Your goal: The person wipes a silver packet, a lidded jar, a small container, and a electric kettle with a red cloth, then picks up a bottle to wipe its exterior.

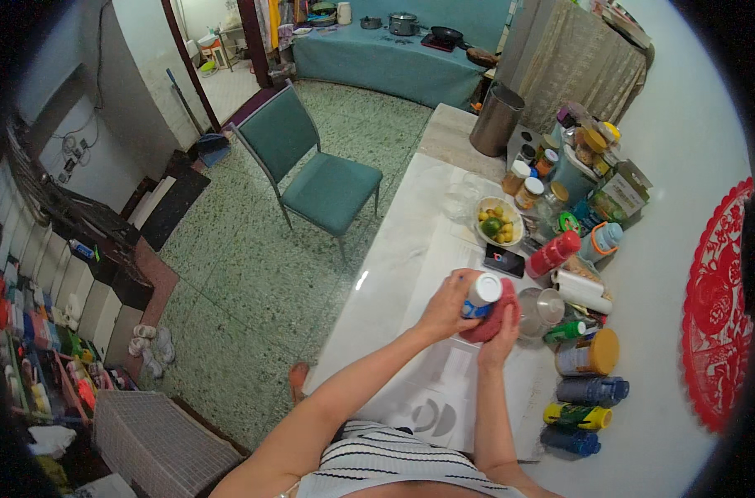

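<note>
My left hand [446, 306] grips a small bottle with a white cap [487, 287] and a blue label [475, 309], held above the marble-look table. A dusky red cloth [490, 325] is in my right hand [500, 339], pressed against the bottle's side. The bottle's lower part is hidden by the cloth and fingers. Just right of my right hand stands a clear plastic container [538, 313]. Beyond my hands lie a dark smartphone [503, 260] and a red bottle [552, 254].
Along the wall stand a gold-lidded tub [601, 352], a yellow bottle [578, 416], a white roll [579, 291] and several jars. Farther back are a bowl of fruit [499, 219] and a metal bin [497, 118]. A green chair [330, 190] stands on the floor left of the table [377, 274].
</note>
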Action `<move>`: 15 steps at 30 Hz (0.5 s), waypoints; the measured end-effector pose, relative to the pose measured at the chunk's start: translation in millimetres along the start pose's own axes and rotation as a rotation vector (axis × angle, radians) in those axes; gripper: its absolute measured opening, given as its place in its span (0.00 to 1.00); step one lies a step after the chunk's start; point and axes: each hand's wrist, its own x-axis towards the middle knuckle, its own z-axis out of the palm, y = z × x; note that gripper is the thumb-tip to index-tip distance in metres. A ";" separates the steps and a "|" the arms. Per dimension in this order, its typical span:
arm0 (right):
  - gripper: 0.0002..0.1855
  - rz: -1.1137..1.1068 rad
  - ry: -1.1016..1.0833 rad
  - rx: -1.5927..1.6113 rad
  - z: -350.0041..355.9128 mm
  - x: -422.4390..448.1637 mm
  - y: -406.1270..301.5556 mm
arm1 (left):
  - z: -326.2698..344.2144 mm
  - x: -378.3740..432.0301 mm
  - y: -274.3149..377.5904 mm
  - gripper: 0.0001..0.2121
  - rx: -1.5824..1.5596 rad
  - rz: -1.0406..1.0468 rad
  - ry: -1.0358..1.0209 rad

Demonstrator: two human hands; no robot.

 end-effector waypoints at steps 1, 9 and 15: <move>0.21 -0.006 0.017 -0.012 3.7 5.8 0.8 | -3.8 1.5 -4.8 0.39 -0.036 0.006 -0.027; 0.18 -0.284 0.257 -0.131 109.4 6.6 47.9 | -79.7 38.0 -63.0 0.41 -0.145 0.143 -0.230; 0.19 -0.344 0.488 -0.252 186.9 2.1 75.2 | -130.3 52.3 -89.3 0.39 -0.212 0.109 -0.310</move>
